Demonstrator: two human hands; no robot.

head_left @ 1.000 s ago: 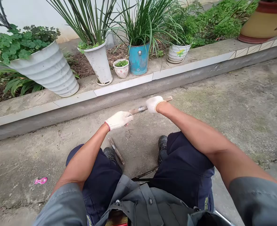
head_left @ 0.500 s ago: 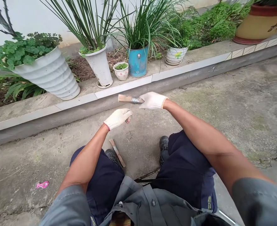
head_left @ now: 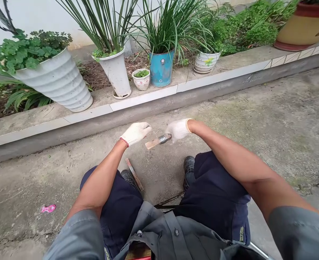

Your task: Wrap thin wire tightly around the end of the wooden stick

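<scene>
My right hand (head_left: pixel 178 129), in a white knit glove, grips one end of a short flat wooden stick (head_left: pixel 152 144). Silvery wire (head_left: pixel 165 138) is wound around the stick close to my fingers, and its free end tilts down to the left. Left of it, my left hand (head_left: pixel 136 133), gloved too, has its fingertips pinched together. A thin strand, barely visible, runs between that hand and the stick. Another wooden stick (head_left: pixel 134 174), with something greyish around its middle, lies by my left shoe.
A low tiled ledge (head_left: pixel 144 99) crosses ahead, bearing a ribbed white pot (head_left: pixel 59 81), a tall white pot (head_left: pixel 117 74), a blue bucket (head_left: pixel 161 70) and other planters. A pink object (head_left: pixel 48 208) lies on the concrete ground (head_left: pixel 67 180) at left.
My right hand has lowered and turned the wire-wound stick, so its free end now points down-left. My left hand has moved up slightly, its palm turning downward.
</scene>
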